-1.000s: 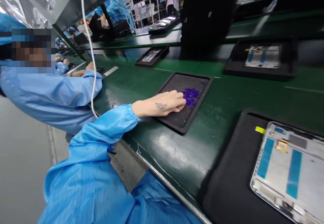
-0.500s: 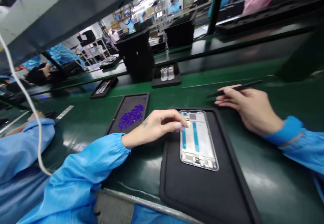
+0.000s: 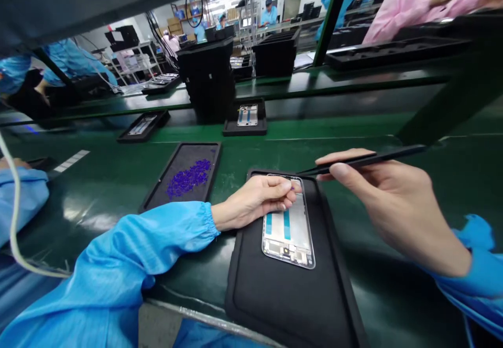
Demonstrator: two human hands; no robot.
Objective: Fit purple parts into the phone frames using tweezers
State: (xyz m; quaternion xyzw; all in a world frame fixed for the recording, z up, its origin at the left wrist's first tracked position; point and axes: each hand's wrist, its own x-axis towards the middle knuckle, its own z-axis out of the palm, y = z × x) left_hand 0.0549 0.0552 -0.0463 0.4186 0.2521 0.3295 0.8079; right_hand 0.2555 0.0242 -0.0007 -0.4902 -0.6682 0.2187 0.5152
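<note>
My left hand point(image 3: 261, 201) is closed in a pinch over the upper end of a phone frame point(image 3: 288, 238). A tiny purplish speck shows at its fingertips, too small to make out. The silvery frame has blue strips and lies on a black tray point(image 3: 283, 306); my fingers hide part of its top. My right hand point(image 3: 393, 196) grips black tweezers point(image 3: 365, 160), whose tips point left, close to my left fingertips and above the tray's far edge.
Left of my tray, a dark tray point(image 3: 184, 149) holds a heap of small purple pieces point(image 3: 189, 179). Two more black trays with phone frames point(image 3: 247, 115) lie farther back, near a tall black stack point(image 3: 206, 80). A co-worker's blue sleeve point(image 3: 23, 191) and a white cable point(image 3: 15, 222) are at left.
My right hand has brought the tweezers left, near my left fingertips. My left hand has curled its fingers tighter over the frame's top. The view has shifted slightly.
</note>
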